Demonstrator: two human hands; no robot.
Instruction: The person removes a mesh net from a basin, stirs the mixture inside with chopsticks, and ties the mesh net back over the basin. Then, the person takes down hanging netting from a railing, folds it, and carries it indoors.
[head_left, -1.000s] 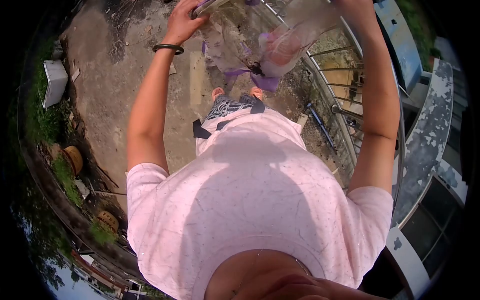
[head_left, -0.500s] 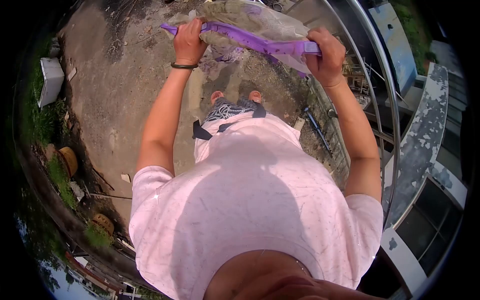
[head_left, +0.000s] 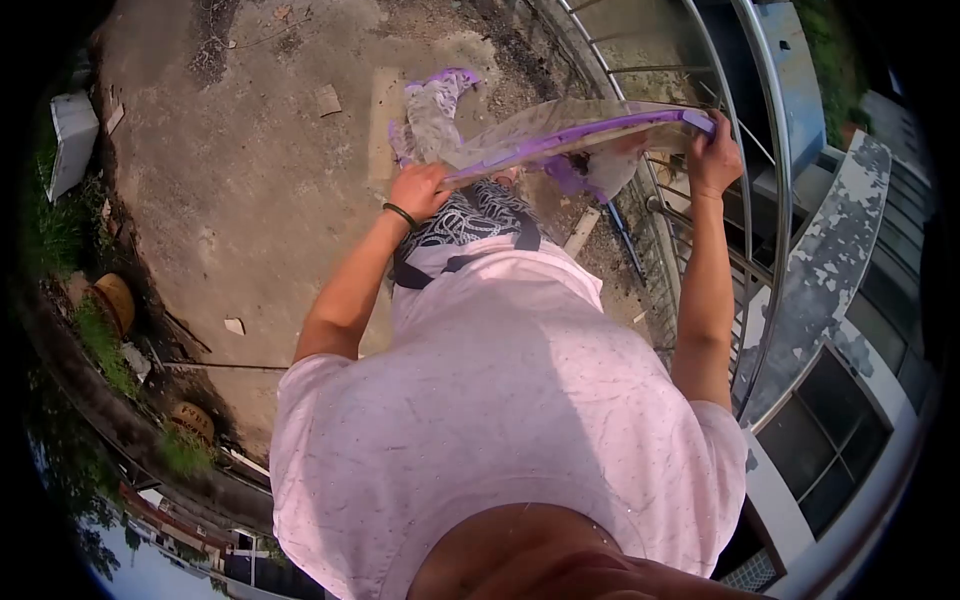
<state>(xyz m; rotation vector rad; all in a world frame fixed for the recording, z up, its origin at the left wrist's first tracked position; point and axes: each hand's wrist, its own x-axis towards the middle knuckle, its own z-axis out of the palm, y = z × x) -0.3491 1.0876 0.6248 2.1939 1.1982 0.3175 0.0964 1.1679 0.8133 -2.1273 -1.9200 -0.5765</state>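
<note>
A sheer mesh curtain (head_left: 437, 118) with a purple border band (head_left: 575, 137) is stretched between my two hands. My left hand (head_left: 420, 192), low in front of my thighs, is closed on the band's left part. The right hand (head_left: 714, 160) is raised at the right beside the metal railing (head_left: 776, 130), its fingers closed around the band's end. Loose mesh with purple edging trails beyond my left hand toward the ground. More of it hangs below the band, partly hiding my feet.
Concrete ground (head_left: 250, 200) lies ahead and to the left. A blue pole (head_left: 628, 242) and a board piece (head_left: 582, 231) are at the foot of the railing. A white box (head_left: 73, 145) and round planters (head_left: 116, 303) line the left side.
My left hand has come down and toward my body, the right has moved right and slightly lower. The band now slants up to the right, and loose mesh has swung to the left.
</note>
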